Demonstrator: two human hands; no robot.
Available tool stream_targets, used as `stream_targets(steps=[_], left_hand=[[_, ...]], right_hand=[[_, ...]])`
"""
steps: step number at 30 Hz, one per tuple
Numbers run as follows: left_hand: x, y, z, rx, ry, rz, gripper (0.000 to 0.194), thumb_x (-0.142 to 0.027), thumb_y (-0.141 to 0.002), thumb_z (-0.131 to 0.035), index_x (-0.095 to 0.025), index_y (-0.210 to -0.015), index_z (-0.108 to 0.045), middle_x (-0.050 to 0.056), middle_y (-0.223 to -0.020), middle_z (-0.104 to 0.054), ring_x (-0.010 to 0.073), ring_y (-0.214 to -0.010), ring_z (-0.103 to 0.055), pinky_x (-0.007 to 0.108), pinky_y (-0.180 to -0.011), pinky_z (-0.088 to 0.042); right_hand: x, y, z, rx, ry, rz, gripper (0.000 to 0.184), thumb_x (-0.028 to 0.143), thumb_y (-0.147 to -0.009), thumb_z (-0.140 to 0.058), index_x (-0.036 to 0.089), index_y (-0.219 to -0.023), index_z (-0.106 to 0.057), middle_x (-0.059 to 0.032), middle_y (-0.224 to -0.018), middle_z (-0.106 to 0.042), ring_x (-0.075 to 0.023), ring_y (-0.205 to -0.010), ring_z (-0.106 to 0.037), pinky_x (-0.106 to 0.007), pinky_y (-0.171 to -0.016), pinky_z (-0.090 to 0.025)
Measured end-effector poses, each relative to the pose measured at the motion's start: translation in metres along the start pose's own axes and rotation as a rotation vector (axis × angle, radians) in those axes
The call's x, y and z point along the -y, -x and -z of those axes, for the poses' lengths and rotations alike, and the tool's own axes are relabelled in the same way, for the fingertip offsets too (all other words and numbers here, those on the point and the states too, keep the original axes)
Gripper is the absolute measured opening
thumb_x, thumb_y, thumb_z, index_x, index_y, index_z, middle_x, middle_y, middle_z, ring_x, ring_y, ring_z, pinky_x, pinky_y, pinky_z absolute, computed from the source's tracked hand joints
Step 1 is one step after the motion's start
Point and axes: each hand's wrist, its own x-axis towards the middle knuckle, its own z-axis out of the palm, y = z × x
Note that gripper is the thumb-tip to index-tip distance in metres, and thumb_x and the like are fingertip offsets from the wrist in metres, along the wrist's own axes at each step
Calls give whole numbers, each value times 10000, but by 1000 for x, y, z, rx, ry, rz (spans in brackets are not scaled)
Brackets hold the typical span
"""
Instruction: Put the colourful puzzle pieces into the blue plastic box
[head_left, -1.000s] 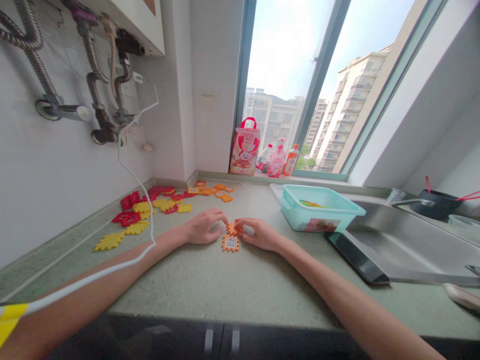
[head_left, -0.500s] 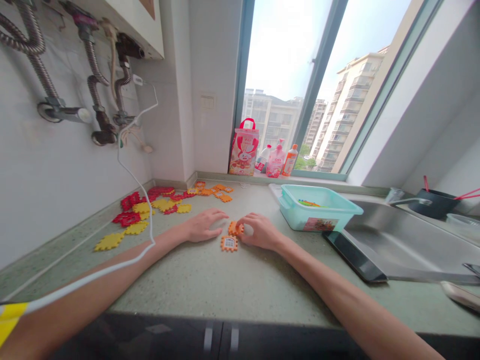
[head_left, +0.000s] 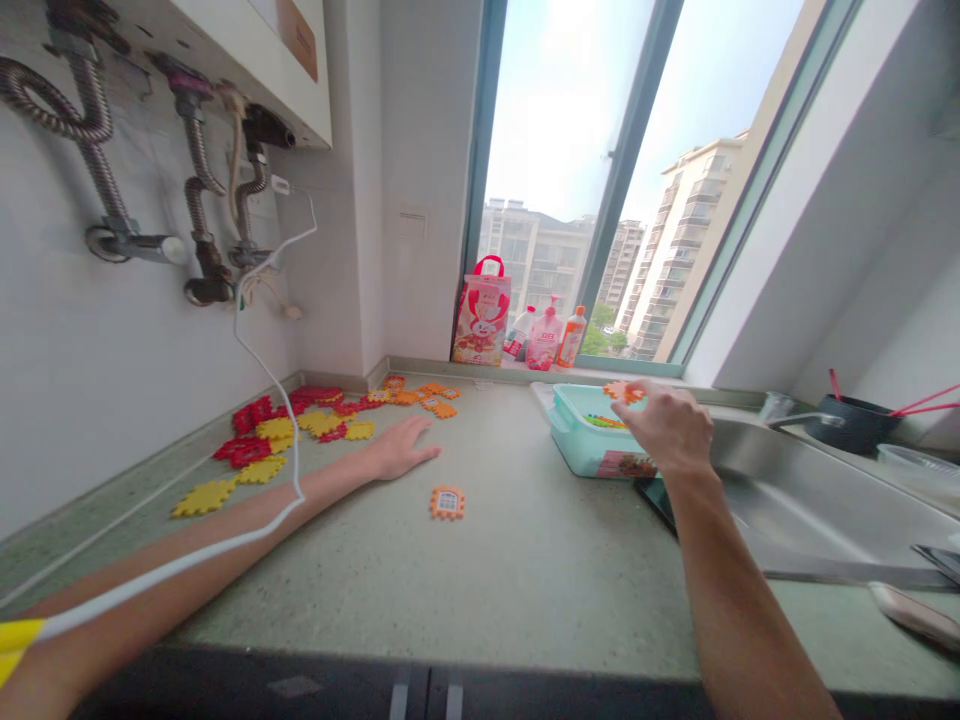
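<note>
So, prob. only partway: R hand point(head_left: 671, 425) pinches an orange tile point(head_left: 619, 391) up at the teal bin point(head_left: 579, 447), not yet let go; a few green/orange pcs point(head_left: 604, 422) lie inside already. L hand point(head_left: 401, 450), well apart from R, rests w/ fingers loose, nothing held. Still out on counter point(head_left: 487, 590): one printed orange tile point(head_left: 448, 503), plus red pcs point(head_left: 244, 453), yellow pcs point(head_left: 202, 498) & loose orange pcs point(head_left: 409, 397) toward back L corner
</note>
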Motion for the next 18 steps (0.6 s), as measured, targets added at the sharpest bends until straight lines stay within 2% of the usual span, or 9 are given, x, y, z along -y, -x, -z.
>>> stream_targets(steps=[2, 5, 9, 11, 13, 18], left_hand=[[1, -17, -3, -28, -33, -9, 734, -676, -989, -451, -185, -1532, -509, 133, -1645, -432, 304, -1537, -368, 454, -1277, -288], [1, -51, -7, -101, -103, 39, 642, -629, -1019, -414, -229, -1503, -547, 113, -1647, -432, 325, -1544, -342, 526, -1276, -255], [1, -96, -14, -225, -159, 334, 752, -725, -1002, -347, -197, -1490, -567, 173, -1651, -406, 387, -1566, -272, 612, -1260, -210], [5, -114, -16, -275, -173, 447, 853, -780, -981, -299, -156, -1498, -564, 211, -1664, -365, 410, -1576, -235, 611, -1259, -199], [13, -128, -19, -326, -189, 506, 900, -793, -972, -270, -129, -1503, -562, 231, -1670, -341, 420, -1580, -214, 599, -1258, -195], [41, -156, -25, -407, -194, 607, 962, -819, -945, -253, -93, -1487, -577, 258, -1654, -354, 457, -1566, -210, 613, -1248, -169]], right_hand=[[-11, -2, -2, 160, 28, -81, 421, 552, -903, -633, 253, -1164, -774, -152, -998, -756, -339, -943, -679, -421, -803, -473], [-12, -2, -4, 336, 15, -135, 420, 575, -897, -613, 279, -1132, -795, -143, -999, -767, -328, -939, -707, -402, -787, -487], [-6, -2, -1, 409, 22, -147, 435, 578, -897, -604, 298, -1174, -787, -138, -1088, -771, -342, -1010, -711, -422, -831, -499], [-4, 0, 2, 358, 43, -130, 447, 564, -911, -596, 297, -1226, -768, -140, -1141, -762, -353, -1047, -697, -446, -856, -496], [0, 2, 4, 237, 49, -95, 437, 529, -933, -584, 274, -1243, -758, -146, -1173, -751, -359, -1078, -674, -469, -877, -487], [16, 7, 7, -74, -63, 50, 333, 416, -966, -553, 221, -1115, -779, -144, -1155, -751, -357, -1087, -618, -491, -911, -432]])
